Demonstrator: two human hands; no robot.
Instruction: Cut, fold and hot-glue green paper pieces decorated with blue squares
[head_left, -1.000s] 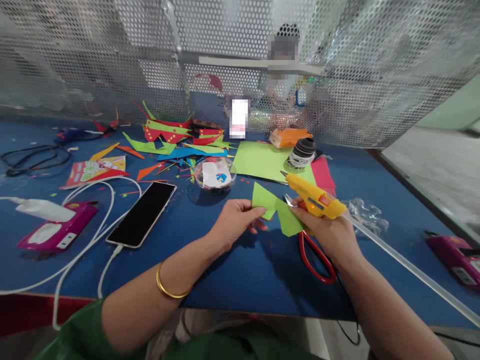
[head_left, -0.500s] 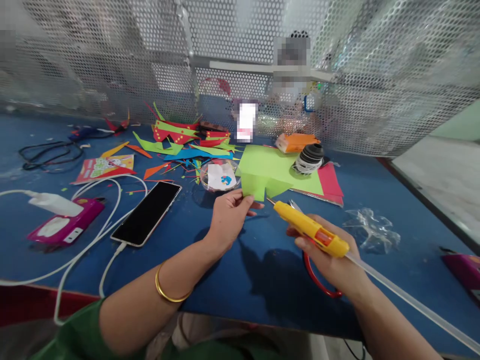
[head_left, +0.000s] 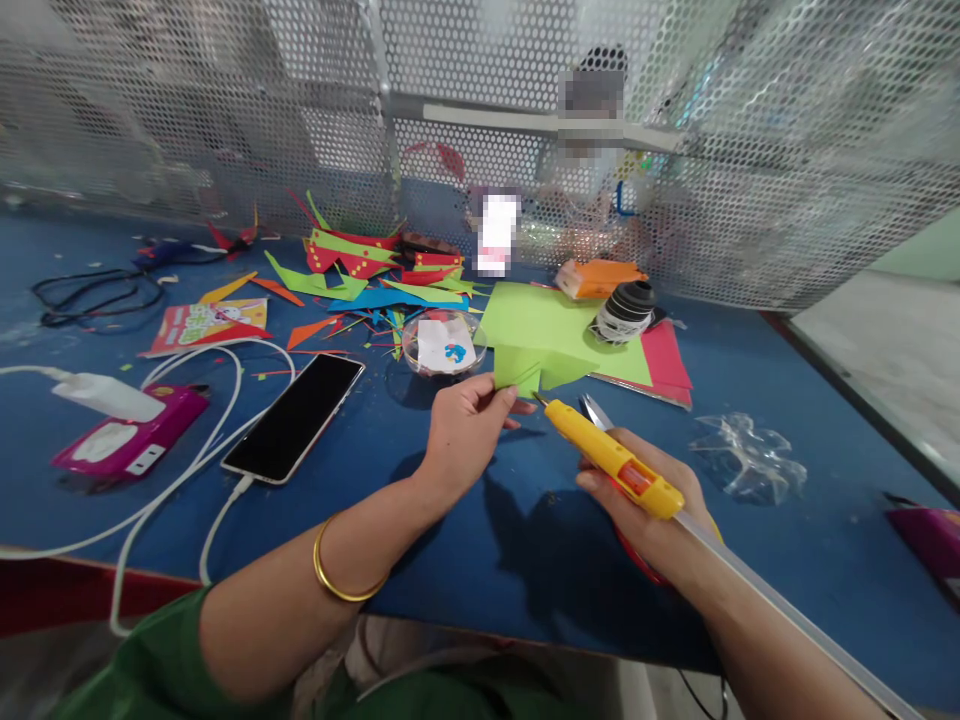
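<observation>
My left hand [head_left: 469, 430] pinches the edge of a cut green paper piece [head_left: 517, 370] between thumb and fingers. A yellow glue gun [head_left: 600, 445] is gripped in my right hand [head_left: 664, 505], its metal tip at the lower edge of the green piece. From the back of the gun a long translucent glue stick [head_left: 787, 610] runs down to the right. Scissors [head_left: 596, 412] lie on the table under my right hand, their handles partly covered by it. Behind the green piece lie larger green sheets [head_left: 529, 312] on top of red paper [head_left: 666, 360].
A black-and-white bottle [head_left: 624, 312] stands on the sheets beside an orange packet [head_left: 600, 277]. Left are a round clear container [head_left: 444, 345], paper scraps [head_left: 360, 290], a phone [head_left: 296, 420] and a purple power strip [head_left: 131, 445]. Crumpled clear plastic [head_left: 750, 460] lies right. Perforated mesh [head_left: 300, 120] rises behind.
The glue gun's tip has moved slightly down-left along the green paper's lower edge. The green piece has tilted a little in my left hand. More of the scissors' blades shows.
</observation>
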